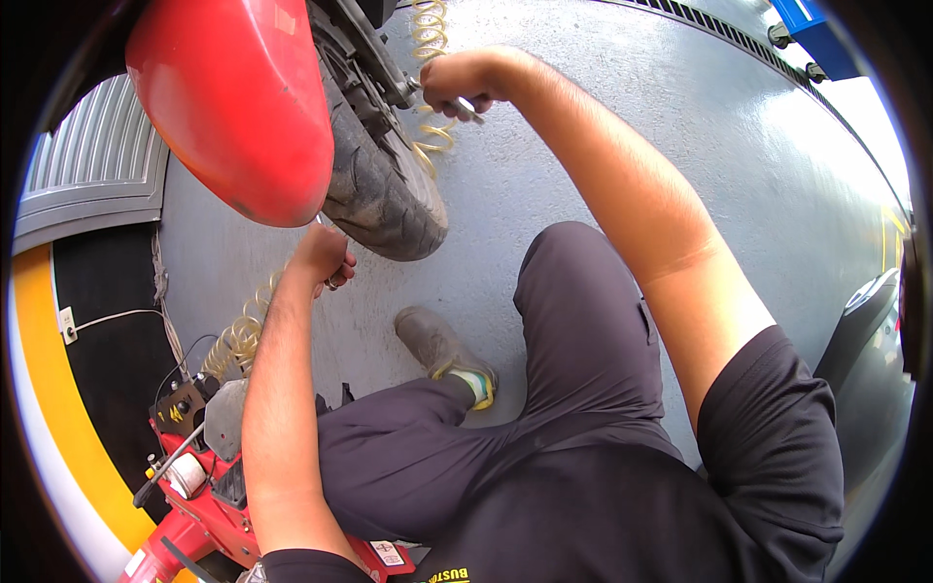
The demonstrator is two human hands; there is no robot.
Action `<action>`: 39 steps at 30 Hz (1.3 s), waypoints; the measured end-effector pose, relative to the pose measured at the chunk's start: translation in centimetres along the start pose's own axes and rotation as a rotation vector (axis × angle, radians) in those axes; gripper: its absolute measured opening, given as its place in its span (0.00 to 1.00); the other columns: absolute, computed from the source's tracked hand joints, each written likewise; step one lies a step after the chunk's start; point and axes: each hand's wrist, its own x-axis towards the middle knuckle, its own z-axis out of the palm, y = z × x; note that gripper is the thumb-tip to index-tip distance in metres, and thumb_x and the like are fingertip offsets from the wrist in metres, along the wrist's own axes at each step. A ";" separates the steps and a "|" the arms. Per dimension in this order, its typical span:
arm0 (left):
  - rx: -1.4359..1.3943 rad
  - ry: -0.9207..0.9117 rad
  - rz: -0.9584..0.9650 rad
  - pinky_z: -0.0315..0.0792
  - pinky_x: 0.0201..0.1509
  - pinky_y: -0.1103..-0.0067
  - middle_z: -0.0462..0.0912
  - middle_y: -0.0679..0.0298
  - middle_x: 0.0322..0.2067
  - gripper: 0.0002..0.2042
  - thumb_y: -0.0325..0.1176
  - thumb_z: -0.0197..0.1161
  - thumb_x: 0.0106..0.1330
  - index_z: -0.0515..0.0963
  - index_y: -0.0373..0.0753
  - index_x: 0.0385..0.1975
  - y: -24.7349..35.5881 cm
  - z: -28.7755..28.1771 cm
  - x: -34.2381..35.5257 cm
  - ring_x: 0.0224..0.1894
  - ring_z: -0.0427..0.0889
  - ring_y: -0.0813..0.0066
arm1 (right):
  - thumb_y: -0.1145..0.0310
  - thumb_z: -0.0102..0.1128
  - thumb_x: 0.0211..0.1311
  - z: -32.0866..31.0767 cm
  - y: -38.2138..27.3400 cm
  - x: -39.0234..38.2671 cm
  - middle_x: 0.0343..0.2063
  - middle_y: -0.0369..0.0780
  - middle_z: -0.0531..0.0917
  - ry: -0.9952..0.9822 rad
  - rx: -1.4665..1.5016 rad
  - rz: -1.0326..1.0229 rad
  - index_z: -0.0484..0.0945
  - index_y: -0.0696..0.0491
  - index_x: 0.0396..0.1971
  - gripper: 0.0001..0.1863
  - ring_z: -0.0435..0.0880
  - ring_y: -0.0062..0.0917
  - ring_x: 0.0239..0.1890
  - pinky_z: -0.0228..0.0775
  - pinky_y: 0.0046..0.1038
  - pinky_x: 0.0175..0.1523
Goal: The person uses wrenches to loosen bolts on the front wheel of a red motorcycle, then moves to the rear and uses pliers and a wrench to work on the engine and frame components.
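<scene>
1. here we are at the motorcycle wheel, its worn black tyre [374,199] sitting ahead of you and a little to your left, between your two hands.
2. your right hand [457,83] is out on the wheel's right side, fingers curled closed around a metal tool handle [470,114], its free end poking out below the fist.
3. that fist sits right at the end of the dark metal arm [394,85] along the wheel; whether the tool is seated on anything there, you can't tell from here.
4. over on the other side, your left hand [321,257] is also closed, apparently gripping a slim metal shaft [319,220], mostly hidden, just below the tip of the red bodywork [238,117].
5. now the key line: the tyre's long axis runs away from you, slanting from near right to far left, with a hand on each flank.
6. your left hand looks nearer the tread; your right reaches farther forward, nearer the metal arm.
7. behind that right hand, a coiled yellow hose [429,29] hangs or lies by the grey floor [603,107].
</scene>
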 end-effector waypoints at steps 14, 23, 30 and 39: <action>-0.061 -0.022 0.043 0.58 0.10 0.73 0.73 0.55 0.16 0.09 0.25 0.42 0.62 0.68 0.31 0.23 -0.3 0.0 0.6 0.11 0.70 0.70 | 0.74 0.46 0.59 10.0 5.4 -1.9 0.22 0.42 0.79 0.417 0.222 -0.188 0.55 0.48 0.66 0.32 0.80 0.26 0.24 0.75 0.32 0.32; -0.078 0.005 0.014 0.58 0.10 0.72 0.72 0.56 0.14 0.10 0.26 0.43 0.62 0.68 0.31 0.20 -0.5 -0.2 1.2 0.09 0.68 0.69 | 0.54 0.43 0.70 12.3 6.4 1.4 0.38 0.53 0.82 0.585 0.357 -0.090 0.65 0.50 0.57 0.22 0.81 0.47 0.45 0.71 0.44 0.50; -0.061 -0.002 -0.021 0.56 0.11 0.72 0.71 0.57 0.13 0.09 0.25 0.44 0.60 0.68 0.32 0.20 -1.6 -1.0 1.1 0.09 0.65 0.70 | 0.53 0.39 0.71 14.3 6.1 2.2 0.38 0.51 0.82 0.670 0.074 -0.057 0.67 0.49 0.55 0.20 0.80 0.48 0.44 0.71 0.48 0.48; -0.072 0.021 -0.037 0.55 0.10 0.79 0.67 0.63 0.15 0.12 0.38 0.42 0.69 0.68 0.37 0.31 -0.5 0.1 0.7 0.09 0.63 0.79 | 0.59 0.52 0.64 10.9 10.4 10.5 0.37 0.45 0.84 0.609 0.135 -0.128 0.77 0.46 0.45 0.13 0.81 0.43 0.44 0.73 0.43 0.48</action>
